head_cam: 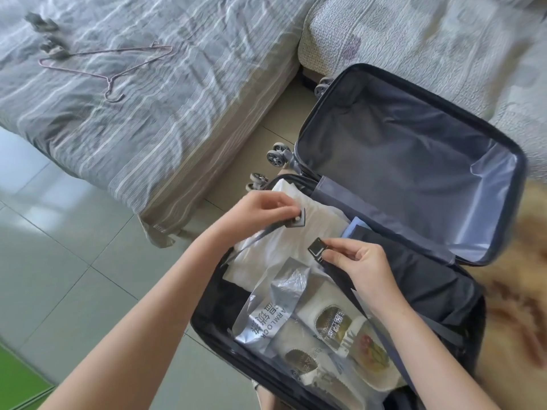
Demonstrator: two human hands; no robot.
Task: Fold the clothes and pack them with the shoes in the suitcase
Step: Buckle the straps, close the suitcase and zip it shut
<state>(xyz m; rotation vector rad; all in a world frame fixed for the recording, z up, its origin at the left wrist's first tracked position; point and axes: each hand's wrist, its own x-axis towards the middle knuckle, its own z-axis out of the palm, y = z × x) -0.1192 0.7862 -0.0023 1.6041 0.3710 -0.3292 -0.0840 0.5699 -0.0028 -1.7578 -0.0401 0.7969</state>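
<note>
My left hand [260,213] pinches one dark plastic buckle piece with a pale button [297,220], fingers closed on it, its grey webbing strap [254,239] trailing back toward the near-left wall of the open dark hard-shell suitcase [461,294]. My right hand [365,263] grips the other dark square buckle piece [317,247] between thumb and fingertips, its dark strap [340,276] running under my palm; the two buckle halves are near each other but apart, both held above the packed half of the suitcase. Beneath them in that half lies a folded white garment [313,214] toward the hinge side, a folded dark garment [420,279] just beside it under my right hand, and a bit of pale blue cloth [353,224] showing between the two. Nearer to me in the same half sits a clear plastic bag with printed lettering [266,318] holding white shoes with dark patterned insoles [328,318]. The suitcase lid half [399,161], lined in grey, lies open beyond the hinge, its wheels [276,156] pointing left. Left of the suitcase stands a bed with a grey striped cover [133,119], a thin wire hanger [109,66] lying on it. Behind the lid is a pale quilted cushion [414,34].
</note>
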